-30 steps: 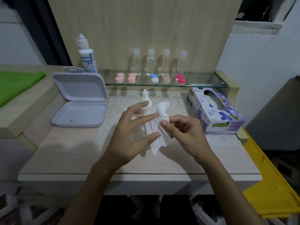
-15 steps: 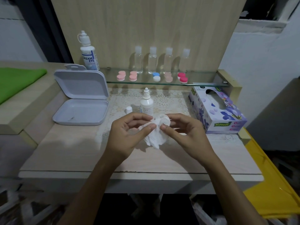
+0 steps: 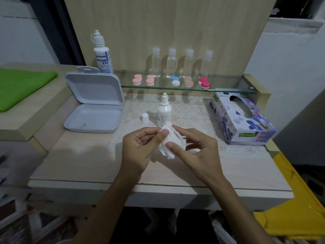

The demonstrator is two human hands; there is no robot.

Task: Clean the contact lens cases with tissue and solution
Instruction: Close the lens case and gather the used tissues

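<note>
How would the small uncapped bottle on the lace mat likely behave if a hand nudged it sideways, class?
The small bottle stands upright, tall for its narrow base, so it would probably tip rather than slide. Its cap stands apart beside it, so solution could well spill. The lace mat under it may add some grip.

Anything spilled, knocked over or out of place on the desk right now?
No spill shows. The small solution bottle stands upright but uncapped, its white cap standing loose on the lace mat to its left. Both hands hold the crumpled tissue.
</note>
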